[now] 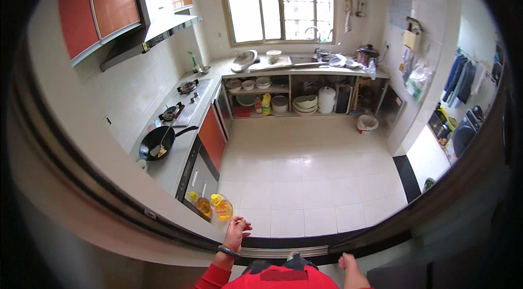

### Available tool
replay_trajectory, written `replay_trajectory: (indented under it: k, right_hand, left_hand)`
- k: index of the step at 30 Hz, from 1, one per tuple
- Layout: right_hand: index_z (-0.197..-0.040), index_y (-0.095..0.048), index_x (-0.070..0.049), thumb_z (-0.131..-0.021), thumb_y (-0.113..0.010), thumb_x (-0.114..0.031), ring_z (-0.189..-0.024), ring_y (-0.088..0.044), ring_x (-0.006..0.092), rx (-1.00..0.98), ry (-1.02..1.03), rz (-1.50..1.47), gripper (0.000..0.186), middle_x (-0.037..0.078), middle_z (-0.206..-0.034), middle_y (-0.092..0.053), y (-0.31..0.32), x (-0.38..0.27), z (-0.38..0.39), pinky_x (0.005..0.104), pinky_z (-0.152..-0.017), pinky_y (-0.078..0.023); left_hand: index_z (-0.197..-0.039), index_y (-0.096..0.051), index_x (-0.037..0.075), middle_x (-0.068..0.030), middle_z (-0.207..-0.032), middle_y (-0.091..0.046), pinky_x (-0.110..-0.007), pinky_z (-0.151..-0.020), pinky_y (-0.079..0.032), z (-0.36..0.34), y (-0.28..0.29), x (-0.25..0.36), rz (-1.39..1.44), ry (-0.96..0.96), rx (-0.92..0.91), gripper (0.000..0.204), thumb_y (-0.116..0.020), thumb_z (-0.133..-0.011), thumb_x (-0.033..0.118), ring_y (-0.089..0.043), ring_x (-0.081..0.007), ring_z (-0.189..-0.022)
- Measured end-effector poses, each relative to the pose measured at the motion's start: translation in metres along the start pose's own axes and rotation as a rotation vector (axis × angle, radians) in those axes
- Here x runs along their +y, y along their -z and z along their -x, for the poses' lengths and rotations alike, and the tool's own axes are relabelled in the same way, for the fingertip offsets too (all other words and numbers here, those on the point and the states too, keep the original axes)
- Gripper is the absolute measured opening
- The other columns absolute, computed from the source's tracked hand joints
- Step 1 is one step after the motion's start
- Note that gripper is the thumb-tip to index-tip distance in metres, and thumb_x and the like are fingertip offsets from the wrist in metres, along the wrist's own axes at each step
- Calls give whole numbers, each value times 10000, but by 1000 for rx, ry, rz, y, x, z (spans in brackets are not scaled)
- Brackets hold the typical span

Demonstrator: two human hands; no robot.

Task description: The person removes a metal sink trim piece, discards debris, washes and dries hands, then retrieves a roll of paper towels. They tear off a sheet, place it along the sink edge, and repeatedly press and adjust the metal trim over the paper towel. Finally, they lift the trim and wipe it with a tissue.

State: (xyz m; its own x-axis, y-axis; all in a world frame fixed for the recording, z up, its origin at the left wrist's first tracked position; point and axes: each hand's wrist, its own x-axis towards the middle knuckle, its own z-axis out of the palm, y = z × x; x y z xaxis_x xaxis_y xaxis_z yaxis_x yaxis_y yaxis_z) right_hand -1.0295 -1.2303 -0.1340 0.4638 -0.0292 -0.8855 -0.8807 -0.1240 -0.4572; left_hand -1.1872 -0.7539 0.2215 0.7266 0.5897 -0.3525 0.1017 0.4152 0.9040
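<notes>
My left hand [238, 233], with a dark band [229, 251] on its wrist, is raised in front of me. Its fingers are loosely bent and apart, and I see nothing held. Just beyond it on the floor stand two oil bottles with yellow caps, one nearer the hand [222, 207] and one beside the cabinet [202, 205]. My right hand [346, 260] hangs low on the right with its fingers curled in, and nothing shows in it. Between my hands runs the metal door track [284, 252] of the threshold, with my feet close to it.
Along the left counter [163, 172] are a black wok [157, 143] with a utensil in it and a gas stove [185, 103]. A sink [303, 59] lies under the window. Open shelves hold bowls [263, 82]. A bin [367, 124] stands at the far right of the tiled floor [305, 174].
</notes>
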Motion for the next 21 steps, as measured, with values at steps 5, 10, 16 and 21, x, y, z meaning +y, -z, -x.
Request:
replay_trajectory:
  k: [5,10,16,21]
  right_hand:
    - [-1166,-462,-62,-904,-483,-285,-915,-585,212,-159,299,184,344,99,-1055,-572,-146,-262,-20,360,-726,-489]
    - [-1237,-410,-106,-916,-479,-296,-1059,-539,271,-322,461,369,379,120,-1197,-514,-270,-447,-54,420,-840,-460]
    - [-1118,-468,-92,-893,-506,-335,-915,-565,246,-192,281,373,334,77,-1021,-554,-268,-519,-176,415,-751,-479]
    - [-1131,-496,-90,-906,-462,-346,-947,-557,267,87,-107,147,343,84,-1018,-571,-208,-534,-253,426,-780,-467]
  left_hand:
    - [-1084,-426,113,-43,-907,-580,-278,-670,-471,-107,-14,22,22,-44,151,273,-528,-911,298,-583,-134,-810]
    - [-1077,-433,100,-37,-900,-579,-272,-672,-470,-239,-21,40,-58,-74,284,290,-518,-913,323,-576,-118,-798]
    - [-1073,-436,109,-22,-882,-573,-265,-673,-462,-430,-47,112,-34,-151,328,277,-533,-908,308,-564,-104,-794]
    - [-1079,-435,113,-15,-901,-568,-262,-688,-456,-585,-107,174,-37,-146,153,257,-520,-919,296,-560,-98,-816]
